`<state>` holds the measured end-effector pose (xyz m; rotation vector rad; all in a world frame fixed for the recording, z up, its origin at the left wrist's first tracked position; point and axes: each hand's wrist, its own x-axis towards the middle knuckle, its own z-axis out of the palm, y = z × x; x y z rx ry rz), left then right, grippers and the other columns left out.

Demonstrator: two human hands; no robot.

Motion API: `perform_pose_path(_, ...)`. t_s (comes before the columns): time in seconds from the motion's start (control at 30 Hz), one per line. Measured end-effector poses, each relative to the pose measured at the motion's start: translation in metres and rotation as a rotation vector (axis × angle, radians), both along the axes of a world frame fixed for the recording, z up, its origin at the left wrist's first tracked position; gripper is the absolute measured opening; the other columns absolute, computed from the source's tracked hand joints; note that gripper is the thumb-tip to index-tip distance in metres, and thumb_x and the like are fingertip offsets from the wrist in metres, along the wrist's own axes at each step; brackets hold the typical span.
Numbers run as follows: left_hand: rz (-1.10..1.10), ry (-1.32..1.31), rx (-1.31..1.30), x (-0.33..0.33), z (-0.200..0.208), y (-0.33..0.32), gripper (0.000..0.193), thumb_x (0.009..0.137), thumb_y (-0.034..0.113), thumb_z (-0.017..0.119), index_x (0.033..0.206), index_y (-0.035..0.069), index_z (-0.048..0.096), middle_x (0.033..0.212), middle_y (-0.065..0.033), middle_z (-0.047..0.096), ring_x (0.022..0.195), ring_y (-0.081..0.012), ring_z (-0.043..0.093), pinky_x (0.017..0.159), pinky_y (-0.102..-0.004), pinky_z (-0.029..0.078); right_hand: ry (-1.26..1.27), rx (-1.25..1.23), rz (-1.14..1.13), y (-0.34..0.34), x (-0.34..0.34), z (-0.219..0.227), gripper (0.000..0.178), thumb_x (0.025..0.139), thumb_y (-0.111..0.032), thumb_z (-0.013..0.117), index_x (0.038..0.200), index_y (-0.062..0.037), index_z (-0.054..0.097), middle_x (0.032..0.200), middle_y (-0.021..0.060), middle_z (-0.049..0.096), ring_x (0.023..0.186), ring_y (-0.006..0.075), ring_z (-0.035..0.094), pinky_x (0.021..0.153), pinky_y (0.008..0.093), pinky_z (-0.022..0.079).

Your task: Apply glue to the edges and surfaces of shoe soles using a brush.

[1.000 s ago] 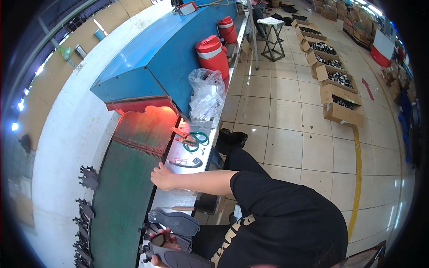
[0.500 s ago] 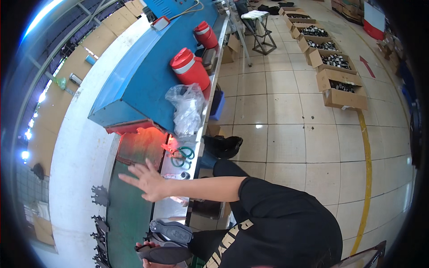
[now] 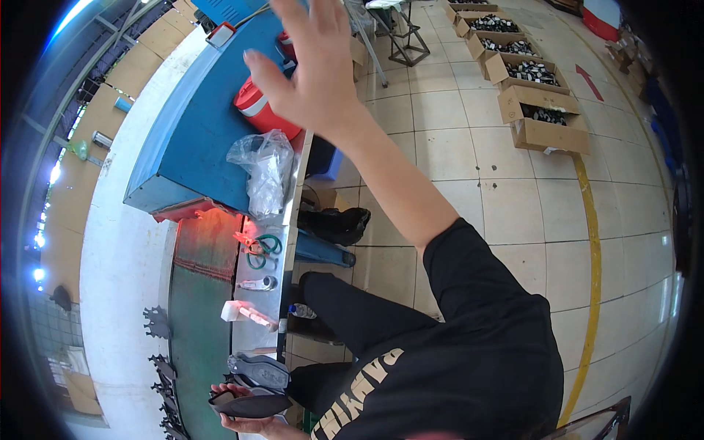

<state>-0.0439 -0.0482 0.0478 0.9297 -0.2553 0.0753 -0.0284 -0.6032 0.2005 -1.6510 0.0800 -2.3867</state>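
Note:
My left hand [image 3: 248, 425] grips a dark, hollow, elongated shell-like part [image 3: 258, 405], its fingers around the near end. Beside that part, grey moulded parts [image 3: 260, 372] of similar length lie at the bench edge. My right hand [image 3: 315, 70] is raised with fingers spread and holds nothing. It hangs in front of the red jugs and the blue housing, hiding part of them. Below it sits a red jug [image 3: 268, 110] with a white band. On the metal ledge are green-handled scissors [image 3: 265, 251], a small silvery tube [image 3: 258, 283] and a white block [image 3: 233, 311] next to a pink item.
A green conveyor belt [image 3: 199, 323] runs out of the blue housing [image 3: 187, 132], whose opening glows orange. Black toothed parts [image 3: 165, 396] line the belt's far side. A clear plastic bag [image 3: 268, 176] lies by the jug. Open cardboard boxes [image 3: 550, 137] stand in a row on the tiled floor.
My right hand has swung up and right, from over the belt to before the jugs. The part in my left hand has tilted, showing its hollow. The view has shifted slightly.

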Motion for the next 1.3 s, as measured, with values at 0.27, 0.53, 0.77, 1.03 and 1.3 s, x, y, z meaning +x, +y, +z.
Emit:
perform_pose_path(0.27, -0.137, 0.048, -0.165, 0.005, -0.014, 0.005, 0.070, 0.084, 0.037, 0.065, 0.139, -0.002, 0.047, 0.132, -0.0136, 0.059, 0.124, -0.0276, 0.056, 0.099, -0.0366, 0.048, 0.308, 0.213, 0.134, 0.009, -0.002, -0.080, 0.047, 0.076, -0.015, 0.076, 0.121, -0.0193, 0.063, 0.137, 0.0169, 0.047, 0.126, 0.0398, 0.042, 0.106, 0.0483, 0.037)
perform_pose_path(0.53, -0.258, 0.187, -0.474, -0.006, -0.020, 0.023, 0.076, 0.075, 0.027, 0.076, 0.137, -0.004, 0.046, 0.134, -0.0161, 0.055, 0.127, -0.0319, 0.051, 0.102, -0.0436, 0.044, 0.317, 0.288, 0.119, -0.015, -0.018, -0.086, 0.024, 0.072, -0.012, 0.081, 0.093, -0.0134, 0.068, 0.134, 0.0134, 0.053, 0.125, 0.0363, 0.045, 0.104, 0.0459, 0.039)
perform_pose_path(0.77, -0.349, 0.167, -0.575, -0.009, -0.026, 0.032, 0.083, 0.071, 0.023, 0.079, 0.141, -0.001, 0.042, 0.138, -0.0144, 0.051, 0.127, -0.0300, 0.049, 0.099, -0.0437, 0.045, 0.234, 0.137, -0.040, -0.057, -0.029, -0.078, 0.013, 0.081, -0.020, 0.075, 0.087, -0.0087, 0.075, 0.122, 0.0076, 0.068, 0.118, 0.0268, 0.056, 0.101, 0.0405, 0.043)
perform_pose_path(1.03, -0.148, 0.077, -0.524, -0.036, -0.030, 0.059, 0.065, 0.079, 0.038, 0.059, 0.124, -0.008, 0.054, 0.119, -0.0223, 0.061, 0.109, -0.0372, 0.058, 0.088, -0.0449, 0.050, 0.266, 0.308, -0.373, -0.199, -0.053, -0.014, 0.058, 0.088, -0.043, 0.065, 0.139, -0.0152, 0.056, 0.159, 0.0272, 0.015, 0.142, 0.0488, 0.024, 0.109, 0.0601, 0.033)
perform_pose_path(1.3, -0.188, 0.271, -1.034, -0.034, -0.066, 0.113, 0.052, 0.086, 0.033, 0.059, 0.124, -0.002, 0.056, 0.110, -0.0156, 0.060, 0.111, -0.0308, 0.054, 0.096, -0.0481, 0.041, 1.159, 0.907, -0.494, -0.207, -0.120, 0.055, 0.073, 0.082, -0.037, 0.074, 0.143, -0.0065, 0.050, 0.166, 0.0017, 0.004, 0.148, 0.0406, 0.019, 0.115, 0.0517, 0.033)
